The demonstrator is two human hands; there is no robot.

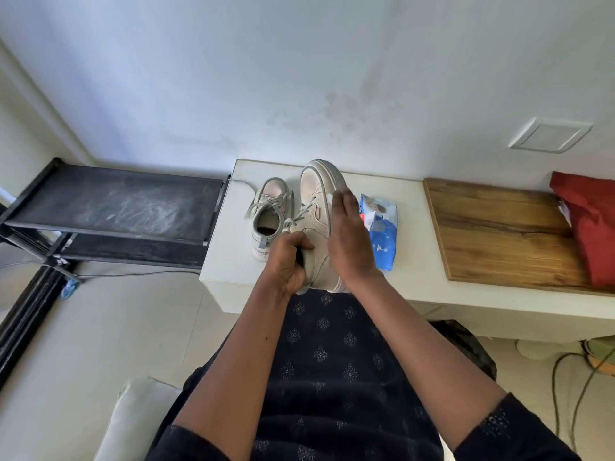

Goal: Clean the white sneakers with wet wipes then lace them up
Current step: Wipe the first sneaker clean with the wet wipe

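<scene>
My left hand (289, 259) grips the heel end of a white sneaker (316, 207), which is lifted with its toe pointing away from me. My right hand (347, 236) lies flat along the sneaker's right side with straight fingers. A bit of white wipe (329, 196) shows by its fingertips; whether the hand presses it I cannot tell for sure. The second white sneaker (268, 216) stands on the white bench (416, 227) just to the left, laces loose. A blue wet wipe pack (381, 227) lies on the bench right of my right hand.
A wooden board (499, 231) covers the bench's right part, with a red cloth (589, 224) at its far end. A black shoe rack (116, 207) stands to the left. Cables (565, 377) lie on the floor at lower right. The white wall is close behind.
</scene>
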